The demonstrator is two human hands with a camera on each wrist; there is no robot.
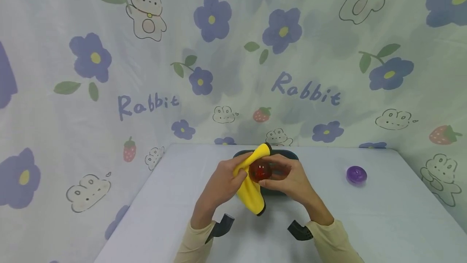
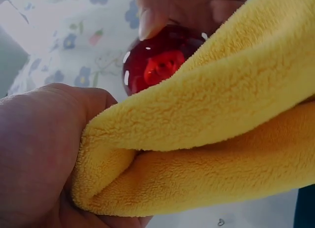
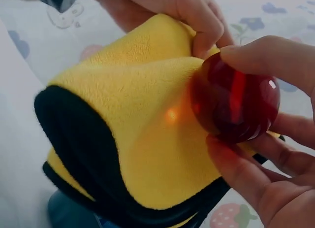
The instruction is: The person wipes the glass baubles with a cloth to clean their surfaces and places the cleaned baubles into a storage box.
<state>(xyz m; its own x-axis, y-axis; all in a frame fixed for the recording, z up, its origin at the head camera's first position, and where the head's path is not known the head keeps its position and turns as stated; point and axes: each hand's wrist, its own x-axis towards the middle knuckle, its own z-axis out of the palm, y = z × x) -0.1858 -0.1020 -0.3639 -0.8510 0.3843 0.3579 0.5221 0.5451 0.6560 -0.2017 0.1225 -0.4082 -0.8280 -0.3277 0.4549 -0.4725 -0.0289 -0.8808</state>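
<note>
My left hand grips a folded yellow plush cloth with black edging, whose ends hang on both sides of the fingers. In my right hand is a shiny, see-through red ball, pinched between thumb and fingers. The right wrist view shows the ball against the cloth, with reddish light cast on the yellow pile. In the left wrist view a fold of cloth hides the lower part of the ball.
Behind and below the hands stands a dark teal container, mostly covered by them. A purple shiny ball lies on the white table to the right. A patterned curtain hangs along the table's back.
</note>
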